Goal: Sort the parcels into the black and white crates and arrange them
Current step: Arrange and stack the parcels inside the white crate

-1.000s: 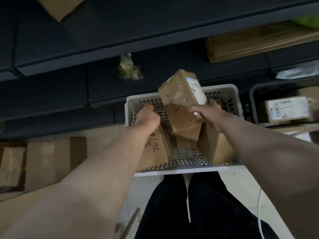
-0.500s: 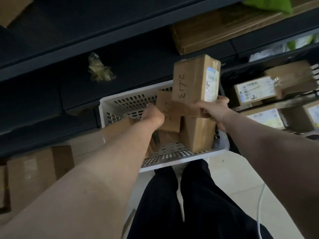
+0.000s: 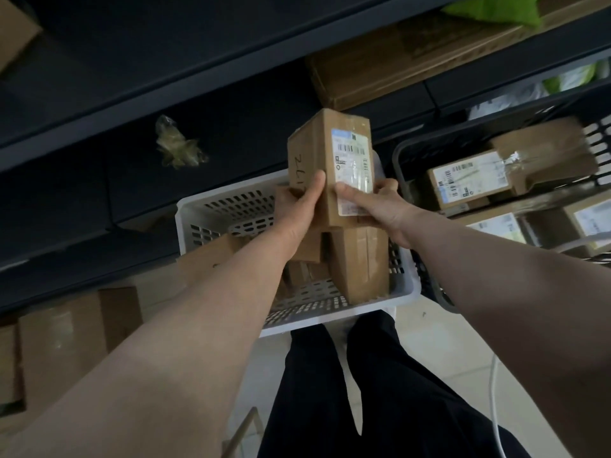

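A brown cardboard parcel (image 3: 325,143) with a white barcode label and handwritten digits is held upright above the white crate (image 3: 211,209). My left hand (image 3: 302,206) grips its left side, thumb on the front face. My right hand (image 3: 373,206) holds its lower right, thumb pressed on the label. Several brown parcels (image 3: 358,262) stand inside the white crate beneath. The black crate (image 3: 416,153) sits to the right with labelled parcels (image 3: 469,180) in it.
Dark metal shelving (image 3: 165,77) runs behind the crates, holding a flat brown box (image 3: 380,74) and a green bag (image 3: 489,8). A crumpled tape wad (image 3: 177,143) lies on a shelf. Cardboard boxes (image 3: 76,332) sit on the floor at left. My dark-trousered legs (image 3: 363,375) are below.
My left hand left the parcels in the white crate and took hold of the raised parcel. The parcel turned so its label faces me. The view shifted right.
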Available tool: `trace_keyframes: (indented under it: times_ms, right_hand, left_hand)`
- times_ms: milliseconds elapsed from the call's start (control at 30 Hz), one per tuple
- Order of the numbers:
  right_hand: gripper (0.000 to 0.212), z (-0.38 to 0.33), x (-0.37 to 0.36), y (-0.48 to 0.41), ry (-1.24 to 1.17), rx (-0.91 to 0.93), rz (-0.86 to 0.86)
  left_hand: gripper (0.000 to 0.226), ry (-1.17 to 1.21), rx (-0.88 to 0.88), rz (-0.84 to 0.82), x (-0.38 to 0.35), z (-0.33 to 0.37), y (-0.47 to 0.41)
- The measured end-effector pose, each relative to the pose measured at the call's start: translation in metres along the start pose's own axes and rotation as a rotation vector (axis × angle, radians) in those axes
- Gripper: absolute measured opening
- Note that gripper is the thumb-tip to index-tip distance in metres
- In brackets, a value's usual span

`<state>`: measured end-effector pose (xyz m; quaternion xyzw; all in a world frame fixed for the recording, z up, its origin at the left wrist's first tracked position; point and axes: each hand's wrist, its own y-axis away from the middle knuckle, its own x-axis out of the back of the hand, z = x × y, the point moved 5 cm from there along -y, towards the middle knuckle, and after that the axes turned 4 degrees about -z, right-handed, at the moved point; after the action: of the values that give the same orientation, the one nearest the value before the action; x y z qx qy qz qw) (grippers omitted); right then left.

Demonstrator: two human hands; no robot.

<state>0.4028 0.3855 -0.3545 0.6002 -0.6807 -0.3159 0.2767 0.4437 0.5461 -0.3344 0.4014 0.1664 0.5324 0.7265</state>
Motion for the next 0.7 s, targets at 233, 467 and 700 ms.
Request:
trace_keyframes:
  times_ms: [233, 467, 700]
  right_hand:
    - [0.038, 0.000, 0.001, -0.010, -0.027, -0.015, 0.078]
    - [0.086, 0.030, 0.012, -0.012, 0.426, -0.124, 0.305]
    - [0.138, 0.072, -0.005, -0.020, 0.521, -0.282, 0.203]
  left_hand:
    - [0.129, -0.131, 0.030, 0.111, 0.013, -0.002, -0.012]
    - [0.135, -0.563, 0.099, 0.398, 0.028, -0.025, -0.010]
    - [0.135, -0.744, 0.193, 0.461, 0.036, -0.051, -0.018]
